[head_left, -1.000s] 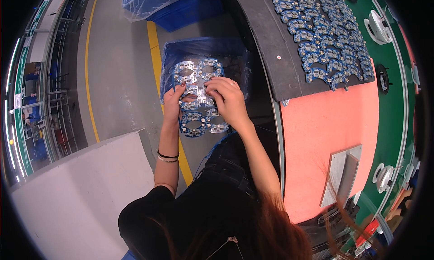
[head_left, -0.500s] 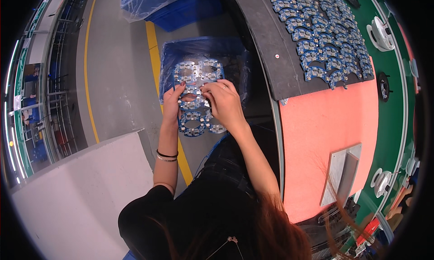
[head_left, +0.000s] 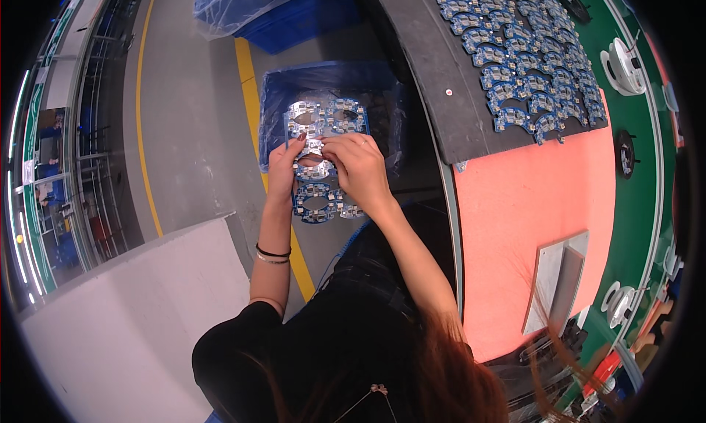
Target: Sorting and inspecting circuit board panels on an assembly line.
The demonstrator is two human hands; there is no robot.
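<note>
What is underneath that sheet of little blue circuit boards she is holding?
Under the circuit board sheet, held by the left hand and right hand, sits a blue bin lined with clear plastic. The sheet and hands cover most of its inside, so any contents stay hidden.

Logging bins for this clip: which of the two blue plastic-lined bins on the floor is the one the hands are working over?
The nearer blue bin, directly beneath the circuit-board panel both hands grip. The other bin stands farther off, beyond it.

Circuit-board panel (head_left: 318, 158) between left hand (head_left: 283, 165) and right hand (head_left: 360, 169), over lined bin (head_left: 382, 92) on floor. Second bin (head_left: 294, 11) beyond it. Bench (head_left: 529, 202) right of bin; loose boards (head_left: 515, 55) spread across bench far end; metal plate (head_left: 555, 276) near bench near edge.
</note>
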